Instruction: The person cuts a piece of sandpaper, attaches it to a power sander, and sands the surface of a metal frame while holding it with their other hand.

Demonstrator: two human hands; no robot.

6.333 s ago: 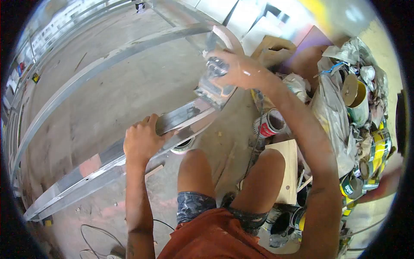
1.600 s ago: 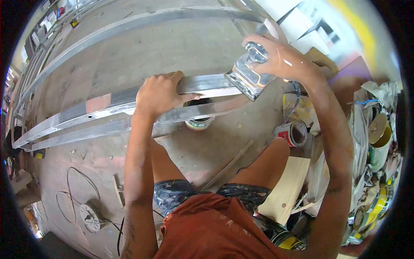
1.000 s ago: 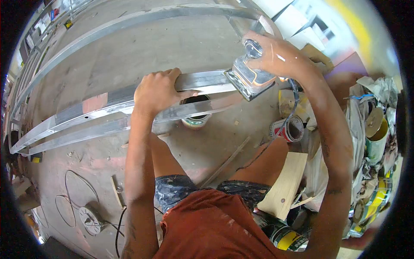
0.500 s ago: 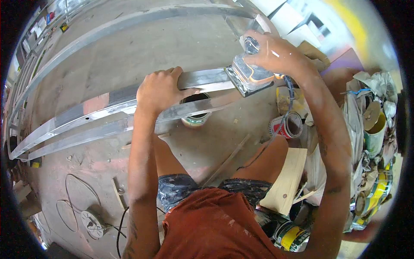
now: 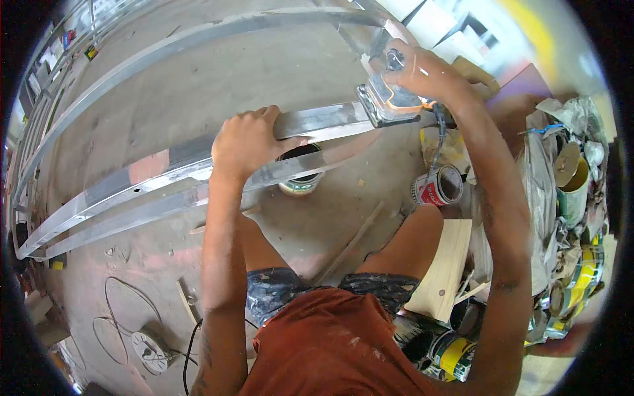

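My right hand [image 5: 422, 74] is wrapped round the top of an electric sander [image 5: 391, 100]. The sander's flat pad rests on the upper face of a metal frame [image 5: 323, 119], close to the frame's right end. Farther left along the same bar, my left hand [image 5: 246, 140] grips the metal, fingers over the far edge and thumb along the near side. Grey and bare patches, plus a pinkish one, mark the bar. A power cord [image 5: 440, 135] hangs from the sander past my right forearm. Under the bar stands an open can [image 5: 300, 187].
A red-labelled can [image 5: 439, 187] lies tilted near my right knee. Beside my right thigh is a wooden board [image 5: 444, 267]. Used paint cans [image 5: 573, 198] and crumpled plastic [image 5: 538, 191] crowd the right side. A cord reel [image 5: 150, 352] with loose cable lies at lower left.
My right hand and the sander have shifted right along the bar, and the sander has turned a little. More of the bar shows to its left. My left hand keeps its hold.
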